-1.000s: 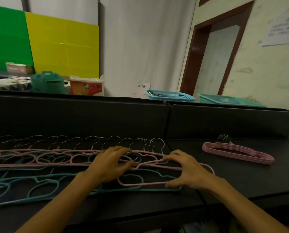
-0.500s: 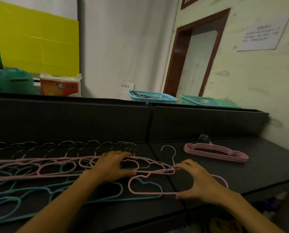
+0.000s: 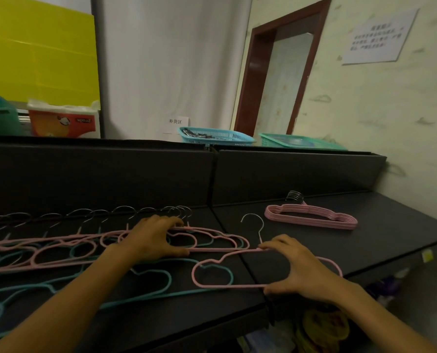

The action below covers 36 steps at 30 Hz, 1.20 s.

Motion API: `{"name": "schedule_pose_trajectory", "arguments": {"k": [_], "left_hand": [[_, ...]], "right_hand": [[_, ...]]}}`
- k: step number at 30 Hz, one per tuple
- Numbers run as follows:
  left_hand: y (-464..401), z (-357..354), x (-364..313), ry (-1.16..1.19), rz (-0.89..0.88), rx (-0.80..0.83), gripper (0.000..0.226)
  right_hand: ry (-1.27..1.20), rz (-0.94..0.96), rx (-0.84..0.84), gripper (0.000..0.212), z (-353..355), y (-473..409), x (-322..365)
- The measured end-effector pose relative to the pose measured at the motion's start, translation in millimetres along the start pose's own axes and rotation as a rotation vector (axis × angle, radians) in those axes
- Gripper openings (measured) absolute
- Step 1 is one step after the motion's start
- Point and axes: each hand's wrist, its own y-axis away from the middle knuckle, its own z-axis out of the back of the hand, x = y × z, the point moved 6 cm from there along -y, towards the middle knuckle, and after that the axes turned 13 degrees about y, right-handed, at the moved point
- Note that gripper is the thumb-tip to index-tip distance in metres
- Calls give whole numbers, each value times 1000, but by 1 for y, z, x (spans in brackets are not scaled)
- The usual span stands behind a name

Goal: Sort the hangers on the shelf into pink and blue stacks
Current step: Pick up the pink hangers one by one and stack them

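Both arms reach forward from the bottom of the view, bare to the elbow. The left hand (image 3: 153,238) lies palm down, fingers spread and bent a little, with the fingertips pressing down and the thumb (image 3: 179,251) stuck out to the right. The right hand (image 3: 296,268) is lower and to the right, palm down. Its fingers (image 3: 271,247) stretch far forward and its thumb (image 3: 276,289) pulls back toward the body, pinching from both sides.

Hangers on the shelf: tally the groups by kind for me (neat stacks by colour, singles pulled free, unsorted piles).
Pink stack: 1
Blue stack: 0
Single pink hanger, held in the right hand: 1
Mixed pile of pink and blue, too overlapped to count singly: 1
Total: 3 groups
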Motion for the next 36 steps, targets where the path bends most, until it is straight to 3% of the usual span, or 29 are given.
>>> {"name": "schedule_pose_trajectory", "arguments": {"k": [16, 27, 36], "left_hand": [[-25, -9, -59, -155, -176, -140, 80], [-124, -59, -155, -241, -249, -170, 91], [-203, -117, -224, -198, -299, -181, 81]], "right_hand": [[7, 36, -219, 79, 25, -5, -56], [58, 19, -317, 85, 69, 0, -200], [56, -44, -409, 85, 101, 15, -323]]}}
